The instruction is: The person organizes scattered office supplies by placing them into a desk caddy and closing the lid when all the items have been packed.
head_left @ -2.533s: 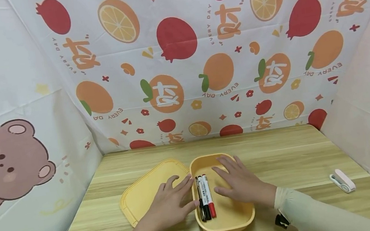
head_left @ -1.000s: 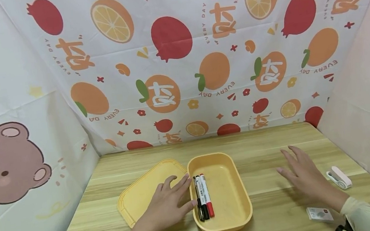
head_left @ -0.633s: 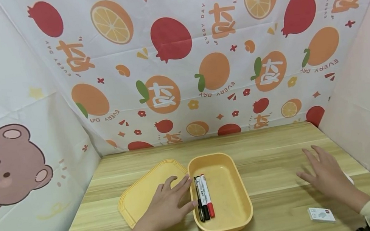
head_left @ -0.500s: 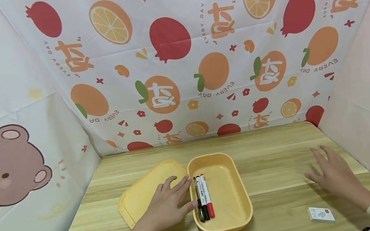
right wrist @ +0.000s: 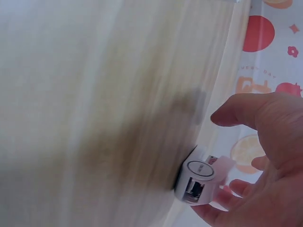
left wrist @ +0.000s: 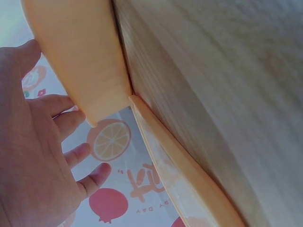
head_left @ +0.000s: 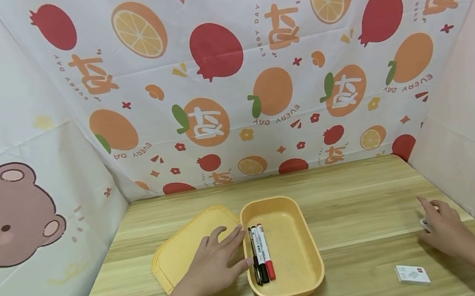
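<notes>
My left hand [head_left: 215, 263] rests at the left rim of a yellow rectangular box [head_left: 299, 285], fingers spread and fingertips at the edge. In the left wrist view its thumb and fingertips meet the box's side wall [left wrist: 78, 52]. Inside the box lie a black pen [head_left: 256, 268], a black-capped marker [head_left: 259, 253] and a red-capped marker [head_left: 265, 250], side by side along the left. At the right, my right hand [head_left: 447, 231] is over a small pink-and-white stapler [right wrist: 196, 177]. Its fingers reach the far side of the stapler while the thumb stands apart from it.
A yellow lid [head_left: 187, 246] lies left of the box, partly under the left hand. A small white printed carton [head_left: 412, 274] sits on the wooden table [head_left: 348, 194] near the right forearm. Patterned cloth [head_left: 231, 95] hangs behind and along the sides.
My right hand has moved from over the box rightward to the stapler, uncovering a small white carton on the table. My left hand stays at the box rim.
</notes>
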The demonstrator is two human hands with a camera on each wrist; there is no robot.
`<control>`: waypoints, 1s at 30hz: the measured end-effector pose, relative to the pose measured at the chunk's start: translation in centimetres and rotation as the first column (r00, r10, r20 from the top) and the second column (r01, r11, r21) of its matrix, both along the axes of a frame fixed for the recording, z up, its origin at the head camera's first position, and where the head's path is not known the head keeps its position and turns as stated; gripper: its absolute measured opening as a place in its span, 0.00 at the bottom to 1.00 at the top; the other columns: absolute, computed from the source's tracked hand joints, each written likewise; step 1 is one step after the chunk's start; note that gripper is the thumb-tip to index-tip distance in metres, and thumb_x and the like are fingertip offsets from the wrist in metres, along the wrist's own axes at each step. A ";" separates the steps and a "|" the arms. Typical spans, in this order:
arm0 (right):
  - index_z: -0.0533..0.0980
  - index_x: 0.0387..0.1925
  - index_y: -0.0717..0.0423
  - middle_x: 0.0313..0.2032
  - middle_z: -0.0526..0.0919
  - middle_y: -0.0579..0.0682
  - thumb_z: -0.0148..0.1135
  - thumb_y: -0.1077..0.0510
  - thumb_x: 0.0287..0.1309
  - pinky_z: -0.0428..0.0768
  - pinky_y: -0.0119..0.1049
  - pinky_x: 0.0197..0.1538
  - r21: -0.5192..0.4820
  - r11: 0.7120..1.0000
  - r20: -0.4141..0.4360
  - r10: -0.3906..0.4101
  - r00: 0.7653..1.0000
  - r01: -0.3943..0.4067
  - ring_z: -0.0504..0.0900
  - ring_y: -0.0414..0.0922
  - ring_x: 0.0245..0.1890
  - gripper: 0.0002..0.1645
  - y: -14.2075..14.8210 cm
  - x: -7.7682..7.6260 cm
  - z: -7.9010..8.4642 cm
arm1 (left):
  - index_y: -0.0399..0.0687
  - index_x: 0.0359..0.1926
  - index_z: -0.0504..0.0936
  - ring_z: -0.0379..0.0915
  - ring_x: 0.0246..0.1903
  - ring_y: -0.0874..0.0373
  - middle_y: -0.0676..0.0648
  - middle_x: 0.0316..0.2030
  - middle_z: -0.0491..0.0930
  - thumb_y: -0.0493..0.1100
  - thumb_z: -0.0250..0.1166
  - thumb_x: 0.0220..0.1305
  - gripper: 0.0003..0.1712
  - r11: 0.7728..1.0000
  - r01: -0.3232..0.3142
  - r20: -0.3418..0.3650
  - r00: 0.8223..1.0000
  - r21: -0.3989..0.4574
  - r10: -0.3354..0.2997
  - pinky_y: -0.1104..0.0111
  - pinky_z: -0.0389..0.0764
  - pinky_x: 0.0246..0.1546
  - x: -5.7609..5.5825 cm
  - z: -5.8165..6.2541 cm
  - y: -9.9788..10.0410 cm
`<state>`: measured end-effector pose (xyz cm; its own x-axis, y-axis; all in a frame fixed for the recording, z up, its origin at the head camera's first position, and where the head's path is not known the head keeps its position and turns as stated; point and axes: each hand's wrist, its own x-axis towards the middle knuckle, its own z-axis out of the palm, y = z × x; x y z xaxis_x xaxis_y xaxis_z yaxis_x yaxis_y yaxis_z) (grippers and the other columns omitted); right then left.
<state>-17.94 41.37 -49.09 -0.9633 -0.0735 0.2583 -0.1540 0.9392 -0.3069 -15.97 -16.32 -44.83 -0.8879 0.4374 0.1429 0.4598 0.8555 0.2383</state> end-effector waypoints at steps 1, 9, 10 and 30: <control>0.50 0.74 0.74 0.58 0.59 0.87 0.72 0.64 0.41 0.68 0.73 0.43 -0.007 1.000 -0.005 0.005 1.000 -0.005 0.65 0.81 0.49 0.61 0.1 0.1 -0.1 | 0.61 0.76 0.65 0.54 0.73 0.46 0.60 0.76 0.61 0.72 0.55 0.67 0.42 1.000 -0.001 -0.004 1.000 0.001 0.001 0.49 0.65 0.60 0.0 0.0 0.0; 0.51 0.72 0.77 0.53 0.62 0.87 0.70 0.71 0.35 0.68 0.71 0.42 -0.045 0.999 -0.093 0.023 0.995 -0.027 0.67 0.79 0.47 0.61 0.2 0.1 -1.4 | 0.61 0.75 0.65 0.56 0.73 0.45 0.60 0.75 0.62 0.73 0.55 0.66 0.42 1.000 -0.012 -0.012 1.000 0.002 0.012 0.49 0.66 0.60 0.1 -0.4 -0.1; 0.50 0.72 0.77 0.53 0.62 0.87 0.70 0.71 0.35 0.68 0.72 0.42 -0.049 0.999 -0.095 0.017 0.995 -0.022 0.67 0.79 0.47 0.61 0.2 0.2 -1.5 | 0.61 0.75 0.66 0.56 0.73 0.46 0.60 0.75 0.62 0.73 0.55 0.66 0.42 1.000 -0.013 -0.016 1.000 0.001 0.013 0.49 0.66 0.60 0.1 -0.5 -0.1; 0.48 0.71 0.81 0.47 0.67 0.91 0.58 0.75 0.42 0.76 0.67 0.37 -0.052 0.996 -0.008 -0.075 0.997 0.075 0.74 0.78 0.41 0.53 0.7 1.3 -1.1 | 0.59 0.75 0.66 0.55 0.73 0.46 0.59 0.75 0.63 0.72 0.56 0.67 0.42 1.000 0.000 -0.020 1.000 -0.005 0.000 0.49 0.65 0.61 -0.1 0.0 0.1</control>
